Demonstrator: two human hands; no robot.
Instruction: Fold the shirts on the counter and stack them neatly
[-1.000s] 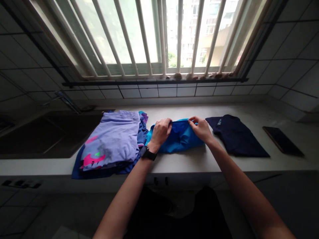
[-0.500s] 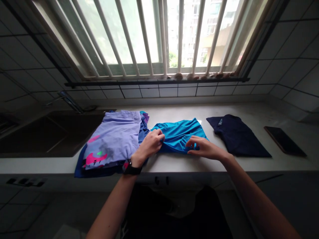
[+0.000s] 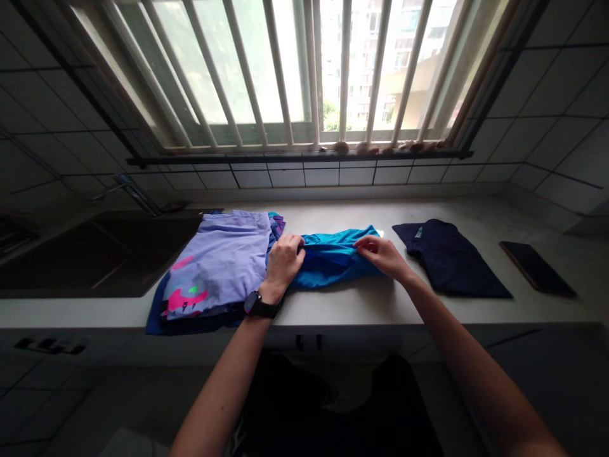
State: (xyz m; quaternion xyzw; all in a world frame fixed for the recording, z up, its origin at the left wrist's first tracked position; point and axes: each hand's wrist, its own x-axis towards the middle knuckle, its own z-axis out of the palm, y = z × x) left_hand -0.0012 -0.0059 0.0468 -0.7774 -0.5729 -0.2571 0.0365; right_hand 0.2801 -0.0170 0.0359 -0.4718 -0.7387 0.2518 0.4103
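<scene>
A bright blue garment (image 3: 328, 270) lies on the counter between my hands, its upper layer lifted into a fold with darker blue cloth showing inside. At the garment's left end, my left hand (image 3: 285, 257), with a black watch on the wrist, is closed on the fabric. My right hand (image 3: 380, 252) pinches the cloth edge near the right end. Close by my left hand lies a stack of clothes topped by a lavender garment (image 3: 223, 254) with a pink print. Off to the right of my right hand is a folded dark navy garment (image 3: 459, 260).
A black phone (image 3: 537, 268) lies on the white counter (image 3: 428, 206) at the right. The dark sink (image 3: 71, 266) with its tap (image 3: 136, 193) is at the left. Behind stands a barred window (image 3: 266, 76) with small objects along its sill.
Both hands have moved away from me, toward the window, carrying the blue garment's near edge up and over. My right hand's fingers have closed on the cloth.
</scene>
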